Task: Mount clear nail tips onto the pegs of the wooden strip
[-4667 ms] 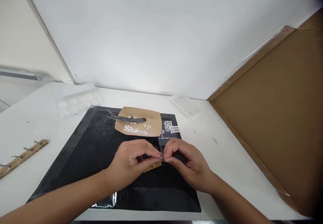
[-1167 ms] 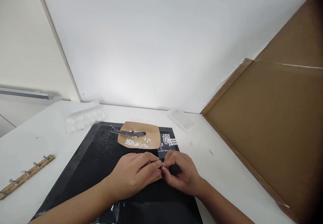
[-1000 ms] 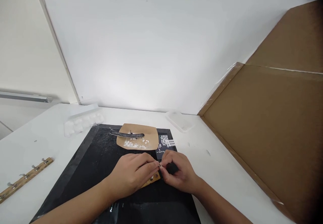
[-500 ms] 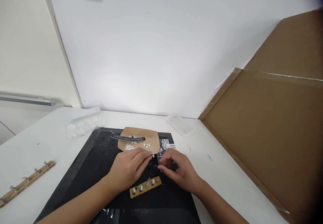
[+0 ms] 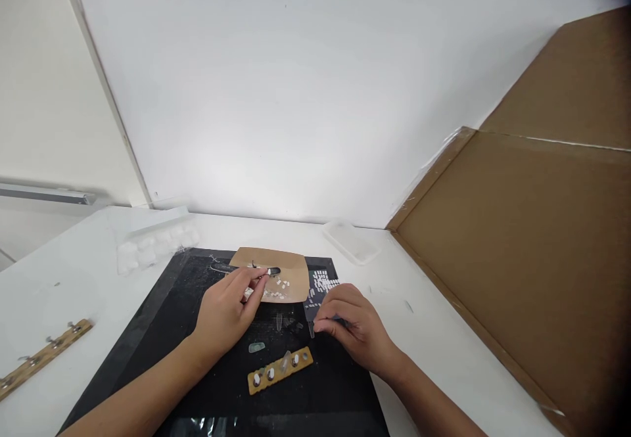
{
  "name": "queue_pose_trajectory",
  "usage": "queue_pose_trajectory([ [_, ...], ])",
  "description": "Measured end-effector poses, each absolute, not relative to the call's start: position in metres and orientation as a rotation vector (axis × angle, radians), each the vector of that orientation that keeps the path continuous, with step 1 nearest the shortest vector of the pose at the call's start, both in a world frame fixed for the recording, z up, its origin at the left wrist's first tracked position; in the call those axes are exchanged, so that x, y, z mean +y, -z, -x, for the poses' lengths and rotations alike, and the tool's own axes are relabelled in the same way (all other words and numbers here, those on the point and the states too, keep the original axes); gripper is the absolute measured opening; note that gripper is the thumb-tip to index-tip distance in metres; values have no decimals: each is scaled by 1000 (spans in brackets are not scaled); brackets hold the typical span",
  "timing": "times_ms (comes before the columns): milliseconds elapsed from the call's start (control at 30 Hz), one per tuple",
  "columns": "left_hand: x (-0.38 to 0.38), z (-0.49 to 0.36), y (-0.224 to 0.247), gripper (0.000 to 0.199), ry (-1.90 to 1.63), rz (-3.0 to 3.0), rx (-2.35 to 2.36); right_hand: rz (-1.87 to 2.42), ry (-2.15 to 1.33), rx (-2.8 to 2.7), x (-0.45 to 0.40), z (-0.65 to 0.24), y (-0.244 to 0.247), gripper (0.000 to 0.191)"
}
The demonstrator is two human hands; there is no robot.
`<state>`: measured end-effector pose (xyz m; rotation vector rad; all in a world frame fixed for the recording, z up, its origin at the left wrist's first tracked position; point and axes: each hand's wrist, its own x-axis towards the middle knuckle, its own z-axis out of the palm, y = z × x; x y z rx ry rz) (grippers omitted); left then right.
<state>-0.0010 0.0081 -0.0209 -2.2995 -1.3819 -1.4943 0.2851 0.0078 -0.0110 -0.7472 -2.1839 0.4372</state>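
Note:
My left hand (image 5: 227,309) is over the near side of a brown paper tray (image 5: 296,287), thumb and forefinger pinched on a small white piece (image 5: 269,271). Those fingertips are right at a dark nail file (image 5: 221,267) with a pale edge, partly hidden by the hand. More white bits (image 5: 282,284) lie loose in the tray. My right hand (image 5: 355,326) is closed, with a clear nail tip (image 5: 311,329) sticking out at its fingertips. Between the hands and nearer me lies a small wooden strip (image 5: 280,371) bearing white dabs and a clear tip.
A dark sheet with rows of white pieces (image 5: 323,281) lies beside the tray on a black mat (image 5: 197,332). Clear tips (image 5: 257,347) rest on the mat. Around it are a clear box (image 5: 158,243), a white tray (image 5: 351,243), another wooden strip (image 5: 49,355) and a cardboard panel (image 5: 493,240).
My left hand has moved away from the right hand, up and left to the nail file. My right hand has shifted slightly, and the clear nail tip now shows at its fingertips.

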Motion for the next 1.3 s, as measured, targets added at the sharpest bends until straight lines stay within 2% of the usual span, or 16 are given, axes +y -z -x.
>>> queue_pose_trajectory([
  [167,7,1,20,15,1485,2277,-1412,704,-350,-2198,11,-286,7,5],
  [367,5,-1,17,16,1484,2285,-1401,835,-479,-2126,9,-291,13,27],
  [533,9,0,20,17,1470,2286,-1421,916,-518,-2104,13,-293,18,33],
  [733,13,2,22,20,1471,2273,-1434,916,-564,-2020,23,-297,19,13],
  [1000,12,2,22,22,1470,2293,-1413,948,-606,-2023,25,-299,10,39],
  [1200,12,2,23,20,1467,2298,-1407,989,-663,-2091,26,-298,12,35],
  [1300,11,2,22,19,1469,2305,-1403,1016,-646,-2043,27,-299,13,40],
])
